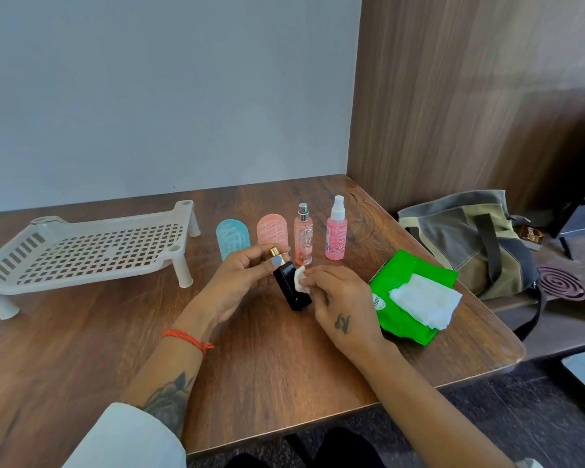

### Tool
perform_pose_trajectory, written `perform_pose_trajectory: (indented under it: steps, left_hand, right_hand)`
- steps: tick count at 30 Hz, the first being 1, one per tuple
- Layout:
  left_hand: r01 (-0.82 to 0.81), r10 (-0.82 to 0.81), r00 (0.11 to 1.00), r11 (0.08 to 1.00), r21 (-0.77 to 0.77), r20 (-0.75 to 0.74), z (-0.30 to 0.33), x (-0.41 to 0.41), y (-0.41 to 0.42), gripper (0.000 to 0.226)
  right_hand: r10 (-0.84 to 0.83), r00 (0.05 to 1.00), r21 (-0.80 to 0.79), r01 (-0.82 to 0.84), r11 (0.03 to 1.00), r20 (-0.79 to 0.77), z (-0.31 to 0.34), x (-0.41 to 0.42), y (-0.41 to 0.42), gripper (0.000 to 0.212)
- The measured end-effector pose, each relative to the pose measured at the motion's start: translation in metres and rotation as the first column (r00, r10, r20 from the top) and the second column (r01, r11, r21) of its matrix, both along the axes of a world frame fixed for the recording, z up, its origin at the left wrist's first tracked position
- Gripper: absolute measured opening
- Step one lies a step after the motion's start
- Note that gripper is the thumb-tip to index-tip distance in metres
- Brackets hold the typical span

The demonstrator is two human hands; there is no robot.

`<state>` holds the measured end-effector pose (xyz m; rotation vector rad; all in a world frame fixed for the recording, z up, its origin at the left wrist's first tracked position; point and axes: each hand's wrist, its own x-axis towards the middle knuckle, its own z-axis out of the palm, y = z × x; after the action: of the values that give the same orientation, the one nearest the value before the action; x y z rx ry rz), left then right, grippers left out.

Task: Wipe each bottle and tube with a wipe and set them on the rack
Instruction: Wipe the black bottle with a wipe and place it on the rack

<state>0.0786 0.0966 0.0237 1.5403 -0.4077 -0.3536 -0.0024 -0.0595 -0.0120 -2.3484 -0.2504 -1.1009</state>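
Observation:
My left hand (242,282) grips a black bottle (289,287) with a gold cap, tilted over the table's middle. My right hand (338,300) pinches a small white wipe (299,274) and presses it against the bottle's side. Behind them stand a blue tube (232,239), a salmon tube (271,231), a peach spray bottle (303,236) and a pink spray bottle (336,233) in a row. The white perforated rack (92,248) stands at the left with nothing on it.
A green wipe pack (406,298) with a loose white wipe (426,300) on top lies at the right. Beyond the table's right edge a grey-olive bag (470,244) and a dark coil (561,283) rest on a bench. Walls close the back and right.

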Motion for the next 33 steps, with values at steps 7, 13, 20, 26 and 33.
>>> perform_pose_trajectory:
  steps: [7, 13, 20, 26, 33]
  left_hand:
    - [0.019, -0.019, 1.0, 1.0, -0.007, 0.01, 0.0, -0.0009, 0.0016, 0.019]
    - [0.032, -0.032, 0.999, 0.999, -0.005, 0.008, 0.0004, 0.0001, 0.0023, 0.02]
    - [0.03, -0.029, 1.0, 0.999, -0.021, 0.002, 0.0006, 0.0001, 0.0014, 0.02]
    - [-0.001, 0.001, 1.0, 1.0, -0.009, -0.017, 0.0015, -0.0001, 0.0004, 0.019]
    - [0.002, -0.003, 1.0, 1.0, 0.021, 0.014, 0.0013, 0.0001, 0.0022, 0.023]
  right_hand:
    - [0.133, 0.99, -0.075, -0.13, 0.989, 0.036, 0.006, -0.0062, 0.0029, 0.017]
    - [0.16, 0.987, -0.064, -0.159, 0.985, 0.001, 0.0057, -0.0055, 0.0042, 0.018]
    - [0.066, 0.998, -0.022, -0.066, 0.998, -0.018, 0.0035, -0.003, 0.002, 0.02]
    - [-0.039, 0.999, 0.012, 0.039, 0.999, 0.013, 0.0052, -0.0041, -0.0021, 0.023]
    - [0.152, 0.988, -0.09, -0.155, 0.984, -0.041, 0.0066, -0.0077, 0.0017, 0.018]
